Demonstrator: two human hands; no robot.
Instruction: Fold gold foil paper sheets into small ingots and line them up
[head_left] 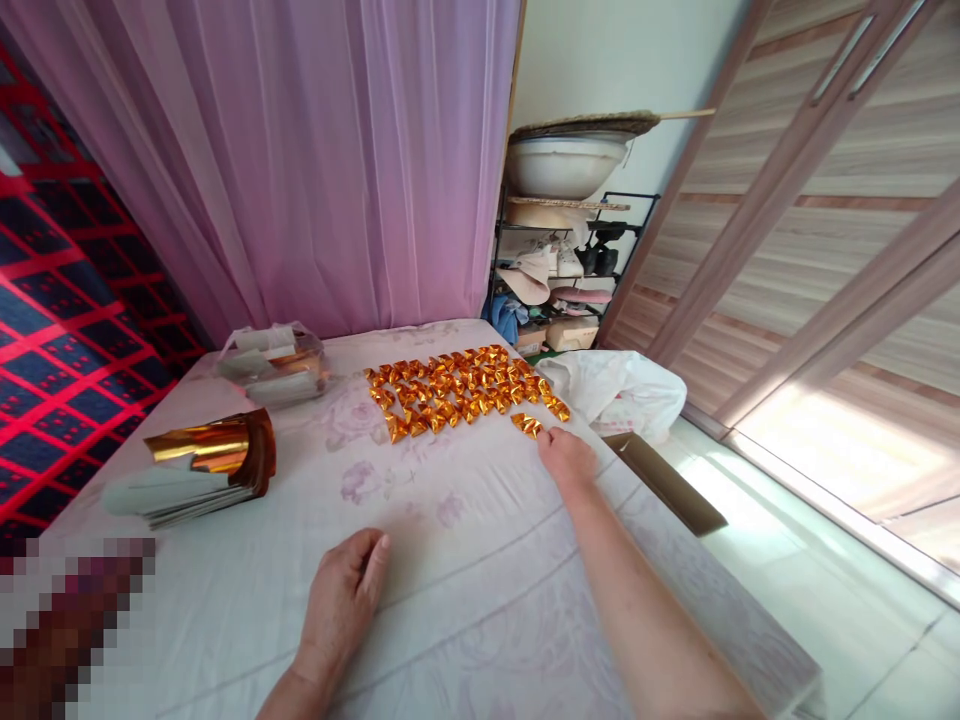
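My right hand [568, 461] reaches forward over the sheet, its fingers pinched at the near end of a small folded gold foil ingot [526, 426]. Just beyond it, several more folded gold foil ingots [457, 388] lie in rows on the bed. My left hand [346, 583] rests on the sheet with curled fingers and the thumb along the top; nothing shows in it. To its left lies a stack of gold foil paper sheets [225, 455], pale underneath and partly curled up.
A clear plastic bag [277, 365] with more sheets sits at the back left of the bed [450, 600]. By the right edge are a white plastic bag [630, 390] and a brown cardboard piece [667, 485]. Behind stands a shelf rack [559, 228], beside a wardrobe [817, 220].
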